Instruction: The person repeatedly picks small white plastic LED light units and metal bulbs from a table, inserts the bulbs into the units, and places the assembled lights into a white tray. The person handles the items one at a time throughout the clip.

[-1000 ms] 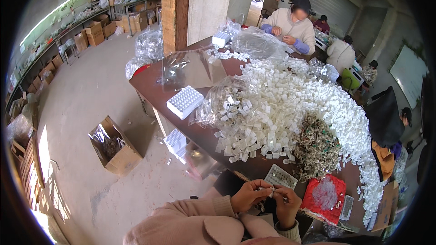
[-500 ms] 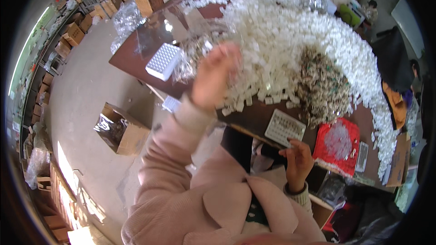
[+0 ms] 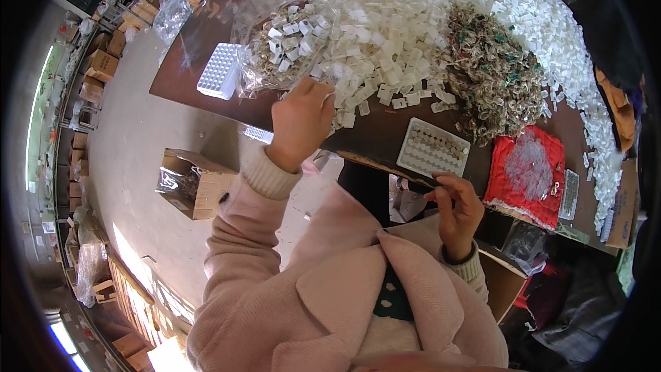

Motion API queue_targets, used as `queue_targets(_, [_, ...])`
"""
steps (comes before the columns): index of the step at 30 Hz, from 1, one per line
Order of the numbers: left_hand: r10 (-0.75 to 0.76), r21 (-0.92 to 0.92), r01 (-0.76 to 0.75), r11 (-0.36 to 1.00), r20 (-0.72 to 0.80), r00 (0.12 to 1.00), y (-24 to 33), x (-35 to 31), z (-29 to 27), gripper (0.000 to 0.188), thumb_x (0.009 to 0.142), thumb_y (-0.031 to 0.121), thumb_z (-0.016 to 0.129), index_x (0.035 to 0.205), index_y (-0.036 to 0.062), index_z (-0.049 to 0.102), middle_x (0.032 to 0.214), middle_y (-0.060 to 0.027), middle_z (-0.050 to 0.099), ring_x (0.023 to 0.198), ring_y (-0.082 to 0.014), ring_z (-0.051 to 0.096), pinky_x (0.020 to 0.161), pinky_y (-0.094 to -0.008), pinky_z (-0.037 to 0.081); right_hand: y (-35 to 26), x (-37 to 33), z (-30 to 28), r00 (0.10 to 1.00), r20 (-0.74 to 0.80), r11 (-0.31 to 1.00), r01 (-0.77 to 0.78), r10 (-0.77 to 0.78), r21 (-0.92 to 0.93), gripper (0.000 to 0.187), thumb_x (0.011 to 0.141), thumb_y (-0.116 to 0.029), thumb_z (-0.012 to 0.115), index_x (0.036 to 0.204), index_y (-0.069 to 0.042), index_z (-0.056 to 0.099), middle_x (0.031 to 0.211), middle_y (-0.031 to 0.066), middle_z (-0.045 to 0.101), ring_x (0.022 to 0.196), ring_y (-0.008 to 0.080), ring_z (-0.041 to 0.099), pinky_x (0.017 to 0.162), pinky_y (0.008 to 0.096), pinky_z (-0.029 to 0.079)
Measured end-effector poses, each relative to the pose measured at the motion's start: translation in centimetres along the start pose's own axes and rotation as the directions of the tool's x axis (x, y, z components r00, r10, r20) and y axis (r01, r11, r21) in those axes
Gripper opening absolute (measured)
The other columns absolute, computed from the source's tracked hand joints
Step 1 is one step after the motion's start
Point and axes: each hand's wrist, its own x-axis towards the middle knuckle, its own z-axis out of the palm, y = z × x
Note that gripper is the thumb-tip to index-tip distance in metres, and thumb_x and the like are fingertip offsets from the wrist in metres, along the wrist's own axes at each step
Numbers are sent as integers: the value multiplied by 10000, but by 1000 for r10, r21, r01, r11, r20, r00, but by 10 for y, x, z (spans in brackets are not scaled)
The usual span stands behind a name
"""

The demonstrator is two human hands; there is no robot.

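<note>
My left hand (image 3: pixel 303 122) is closed, its fingertips down at the near edge of a big heap of small white plastic pieces (image 3: pixel 396 52). What it holds, if anything, is hidden. My right hand (image 3: pixel 460 212) is closed with thumb and forefinger pinched, just off the table's front edge. Anything between those fingers is too small to make out. Close by lies a shallow white tray (image 3: pixel 427 159) with rows of small pieces set in it. Beyond my left hand, a clear plastic bag (image 3: pixel 256 77) lies open around white clip-like pieces (image 3: pixel 292 40).
A pile of tangled brownish strands or clips (image 3: pixel 492 76) sits beside the white heap. On the right, a red cloth (image 3: pixel 502 196) bears clear bits (image 3: pixel 529 165), next to another tray (image 3: pixel 569 194). A white holed block (image 3: pixel 219 71) lies far left; an open carton (image 3: pixel 213 195) stands on the floor.
My left hand has come down and nearer from above the bag to the heap's near edge. My right hand has hardly moved. The view has tilted down and closer.
</note>
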Motion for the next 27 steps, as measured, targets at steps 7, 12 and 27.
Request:
queue_targets(7, [-88,192,72,979,74,993,-13,-23,31,117,845,98,666,960,76,656,978,-93,599,891,-306,635,713,-412,542,-1,2,2,1000,18,1000,1,-1,-9,154,914,72,613,1060,37,644,1076,150,707,752,150,705,638,247,546])
queue_targets(12, [-79,9,79,997,-5,997,-11,-19,32,110,813,30,696,913,39,651,1019,-144,683,845,-329,655,741,-387,533,-5,0,2,1000,14,1000,-21,21,10,161,905,69,629,1060,34,652,1049,141,709,750,150,705,649,246,545])
queue_targets(27, [28,-770,637,11,637,770,106,-66,41,260,930,-10,644,1186,-14,594,999,-80,676,804,-116,632,675,-243,522,-15,30,0,974,141,979,-189,177,73,116,946,-16,642,1053,16,673,931,56,692,790,81,635,700,234,537])
